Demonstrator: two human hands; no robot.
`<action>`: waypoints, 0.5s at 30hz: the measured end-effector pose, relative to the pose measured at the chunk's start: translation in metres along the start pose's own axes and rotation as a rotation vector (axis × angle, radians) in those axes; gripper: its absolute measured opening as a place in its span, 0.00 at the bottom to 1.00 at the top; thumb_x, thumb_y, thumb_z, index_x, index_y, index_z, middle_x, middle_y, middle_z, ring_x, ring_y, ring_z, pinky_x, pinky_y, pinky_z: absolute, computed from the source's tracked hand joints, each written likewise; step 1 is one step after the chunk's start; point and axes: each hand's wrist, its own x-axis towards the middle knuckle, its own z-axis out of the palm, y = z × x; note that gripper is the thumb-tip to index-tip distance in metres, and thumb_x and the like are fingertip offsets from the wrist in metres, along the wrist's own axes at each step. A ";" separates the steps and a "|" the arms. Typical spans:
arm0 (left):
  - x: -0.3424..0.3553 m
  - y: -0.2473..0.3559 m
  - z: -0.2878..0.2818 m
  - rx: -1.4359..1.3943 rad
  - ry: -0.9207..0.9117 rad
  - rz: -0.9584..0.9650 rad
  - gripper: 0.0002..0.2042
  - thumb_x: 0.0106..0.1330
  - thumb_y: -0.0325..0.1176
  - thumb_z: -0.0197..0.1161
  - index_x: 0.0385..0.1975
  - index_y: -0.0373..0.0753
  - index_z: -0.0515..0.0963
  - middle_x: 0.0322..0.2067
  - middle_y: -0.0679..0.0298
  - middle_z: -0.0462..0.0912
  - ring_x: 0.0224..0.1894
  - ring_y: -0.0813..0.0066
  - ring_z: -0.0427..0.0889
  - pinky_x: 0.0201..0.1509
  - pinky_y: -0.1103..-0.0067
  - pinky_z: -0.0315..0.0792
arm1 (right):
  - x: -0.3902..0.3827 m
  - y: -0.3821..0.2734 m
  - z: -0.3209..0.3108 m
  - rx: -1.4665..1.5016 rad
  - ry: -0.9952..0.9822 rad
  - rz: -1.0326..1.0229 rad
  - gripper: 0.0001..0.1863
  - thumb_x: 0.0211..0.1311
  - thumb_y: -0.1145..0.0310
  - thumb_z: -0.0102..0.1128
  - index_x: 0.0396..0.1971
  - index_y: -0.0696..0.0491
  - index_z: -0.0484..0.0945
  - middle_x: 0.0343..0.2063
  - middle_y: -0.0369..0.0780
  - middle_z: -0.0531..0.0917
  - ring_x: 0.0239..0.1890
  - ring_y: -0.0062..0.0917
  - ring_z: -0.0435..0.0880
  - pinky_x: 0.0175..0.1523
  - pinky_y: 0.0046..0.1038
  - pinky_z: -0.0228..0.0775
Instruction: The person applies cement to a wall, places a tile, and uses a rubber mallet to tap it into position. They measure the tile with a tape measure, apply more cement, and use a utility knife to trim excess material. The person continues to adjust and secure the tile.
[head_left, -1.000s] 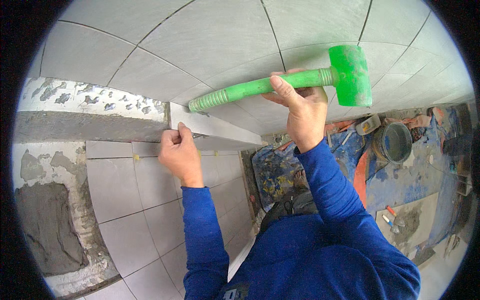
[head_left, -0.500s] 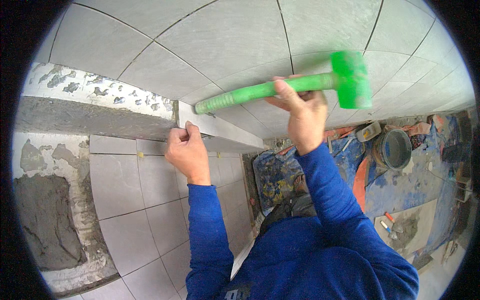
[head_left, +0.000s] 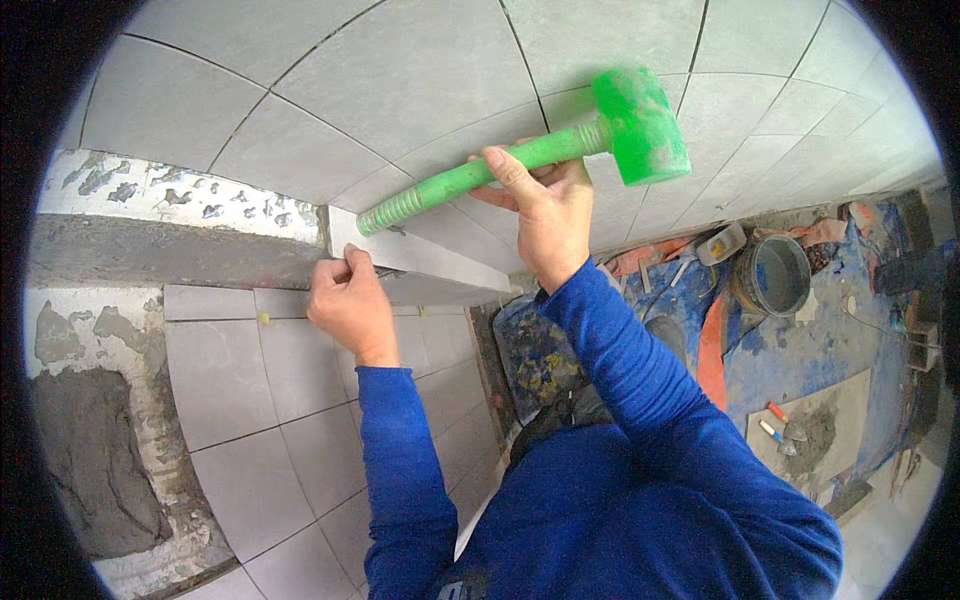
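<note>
My right hand grips the mallet above the tile, which runs left-right; my left hand pinches its left end.

The right hand covers the middle of the green mallet handle, so that stretch of shaft is out of sight. At nine o'clock from it, the left hand hides the near end of the narrow grey tile strip; its fingertips curl behind the edge. Toward three o'clock, the grey bucket shows no readable contents, and the small tools on the floor are too tiny to identify.
</note>
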 end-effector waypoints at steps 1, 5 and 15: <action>0.000 -0.001 -0.001 -0.008 -0.006 0.001 0.14 0.60 0.33 0.72 0.17 0.34 0.76 0.16 0.57 0.81 0.17 0.62 0.78 0.26 0.66 0.72 | -0.001 0.002 -0.001 0.002 -0.016 -0.016 0.17 0.64 0.73 0.69 0.44 0.66 0.73 0.41 0.50 0.83 0.44 0.37 0.88 0.44 0.40 0.89; -0.001 0.001 -0.003 -0.076 -0.022 -0.025 0.14 0.61 0.34 0.72 0.18 0.34 0.77 0.17 0.56 0.81 0.18 0.61 0.79 0.26 0.66 0.72 | 0.003 -0.008 -0.015 -0.023 -0.056 -0.025 0.17 0.64 0.73 0.69 0.44 0.66 0.73 0.41 0.50 0.84 0.44 0.37 0.88 0.44 0.41 0.88; -0.001 0.017 -0.004 0.075 0.030 0.026 0.15 0.59 0.33 0.71 0.15 0.35 0.75 0.16 0.56 0.80 0.18 0.57 0.79 0.25 0.64 0.70 | 0.003 -0.013 0.002 -0.018 -0.054 -0.024 0.15 0.65 0.73 0.68 0.43 0.66 0.74 0.41 0.50 0.83 0.46 0.39 0.88 0.44 0.40 0.88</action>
